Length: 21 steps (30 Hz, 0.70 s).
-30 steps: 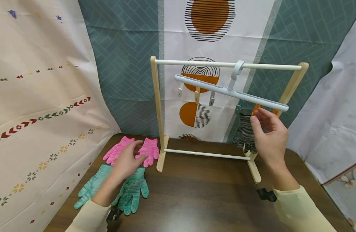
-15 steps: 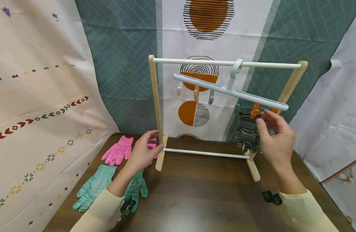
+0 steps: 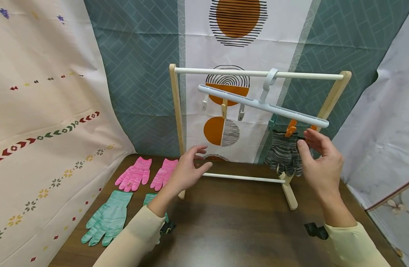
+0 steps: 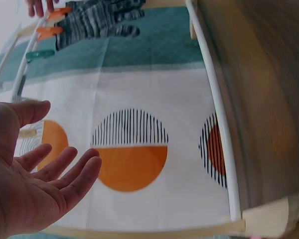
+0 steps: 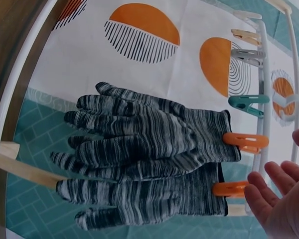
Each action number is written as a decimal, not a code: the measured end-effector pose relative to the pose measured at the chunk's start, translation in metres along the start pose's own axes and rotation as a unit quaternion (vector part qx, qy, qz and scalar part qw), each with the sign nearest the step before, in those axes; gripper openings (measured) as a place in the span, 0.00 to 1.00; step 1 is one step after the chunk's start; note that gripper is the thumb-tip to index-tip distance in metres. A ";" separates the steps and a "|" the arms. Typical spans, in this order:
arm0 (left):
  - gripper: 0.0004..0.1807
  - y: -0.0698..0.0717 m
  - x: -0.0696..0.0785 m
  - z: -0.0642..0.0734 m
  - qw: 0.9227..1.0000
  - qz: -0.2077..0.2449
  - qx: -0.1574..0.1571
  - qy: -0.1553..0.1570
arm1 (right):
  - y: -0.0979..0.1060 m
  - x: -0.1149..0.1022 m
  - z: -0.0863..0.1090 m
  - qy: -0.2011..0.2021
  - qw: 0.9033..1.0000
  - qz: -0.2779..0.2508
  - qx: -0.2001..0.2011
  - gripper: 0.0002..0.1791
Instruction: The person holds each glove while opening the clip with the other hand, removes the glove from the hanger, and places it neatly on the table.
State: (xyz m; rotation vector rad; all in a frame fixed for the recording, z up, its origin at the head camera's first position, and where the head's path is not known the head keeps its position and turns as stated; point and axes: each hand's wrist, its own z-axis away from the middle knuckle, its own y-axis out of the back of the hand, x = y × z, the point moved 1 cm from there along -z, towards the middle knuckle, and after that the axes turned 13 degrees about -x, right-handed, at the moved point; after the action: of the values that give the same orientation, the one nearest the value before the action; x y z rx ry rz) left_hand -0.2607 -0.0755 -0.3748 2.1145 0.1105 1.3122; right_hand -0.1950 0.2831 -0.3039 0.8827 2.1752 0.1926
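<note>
A pair of black-and-grey striped gloves (image 5: 154,129) hangs by the cuffs from orange clips (image 5: 246,141) on a pale blue hanger (image 3: 262,105). The hanger hooks over the rack's white top bar and tilts down to the right. Beside the gloves is my right hand (image 3: 321,167), fingers loosely bent and nothing held. Its fingertips are close to the lower orange clip in the right wrist view; whether they touch it I cannot tell. My left hand (image 3: 188,168), spread with nothing in it, is raised in front of the rack's left side, palm visible in the left wrist view.
A wooden rack (image 3: 176,107) stands at the back of the brown table (image 3: 231,230). Pink gloves (image 3: 134,174) and mint-green gloves (image 3: 107,217) lie at the left; my left arm partly covers one green glove. Other clips, including a teal one (image 5: 249,103), hang along the hanger.
My left hand has moved right, from over the pink gloves to in front of the rack. My right hand has drawn slightly right and down, away from the orange clip, uncovering it.
</note>
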 end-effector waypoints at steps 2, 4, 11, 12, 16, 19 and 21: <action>0.32 -0.006 0.003 -0.005 1.000 0.010 -0.007 -0.005 | 0.001 0.001 0.000 0.004 1.000 0.000 0.000 0.20; 0.32 -0.011 0.006 -0.011 1.000 0.018 -0.013 -0.008 | 0.002 0.002 0.001 0.007 1.000 0.000 -0.002 0.21; 0.32 -0.032 0.017 -0.034 0.997 0.054 -0.038 -0.039 | 0.005 0.004 0.001 0.004 1.000 0.004 -0.007 0.22; 0.32 -0.035 0.019 -0.037 0.997 0.058 -0.042 -0.042 | 0.006 0.004 0.000 0.004 1.000 0.005 -0.009 0.22; 0.33 -0.049 0.025 -0.051 0.995 0.064 -0.057 -0.047 | 0.007 0.004 0.000 0.004 1.000 0.009 -0.014 0.22; 0.33 -0.059 0.029 -0.062 0.993 0.078 -0.070 -0.053 | 0.008 0.004 0.000 0.003 1.000 0.012 -0.016 0.22; 0.33 -0.065 0.033 -0.068 0.991 0.091 -0.076 -0.059 | 0.009 0.004 0.000 0.004 1.000 0.014 -0.017 0.22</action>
State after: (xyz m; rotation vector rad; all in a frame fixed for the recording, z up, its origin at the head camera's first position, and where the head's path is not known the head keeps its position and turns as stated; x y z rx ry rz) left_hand -0.2846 0.0212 -0.3654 2.1044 -0.2306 1.2517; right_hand -0.1924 0.2923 -0.3027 0.8959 2.1608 0.2468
